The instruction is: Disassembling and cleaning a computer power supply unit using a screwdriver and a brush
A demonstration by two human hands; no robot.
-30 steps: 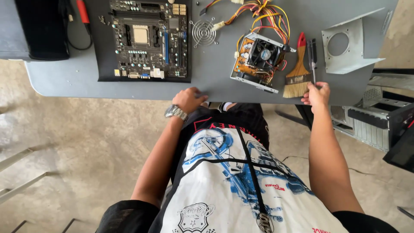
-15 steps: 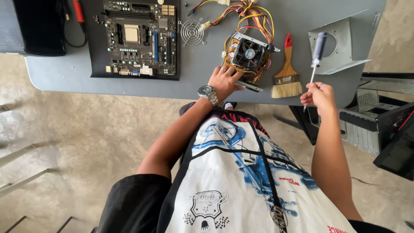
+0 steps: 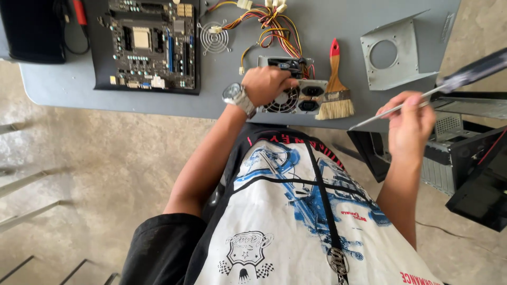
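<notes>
Left hand is gripping the top of the power supply unit, fingers curled over it; the unit is sitting at the near edge of the grey desk, fan grille facing the camera. Right hand is closed around a screwdriver, holding it off the desk edge, shaft tip pointing down-left. Paintbrush is lying just right of the unit. Motherboard is sitting well left, metal bracket far right.
</notes>
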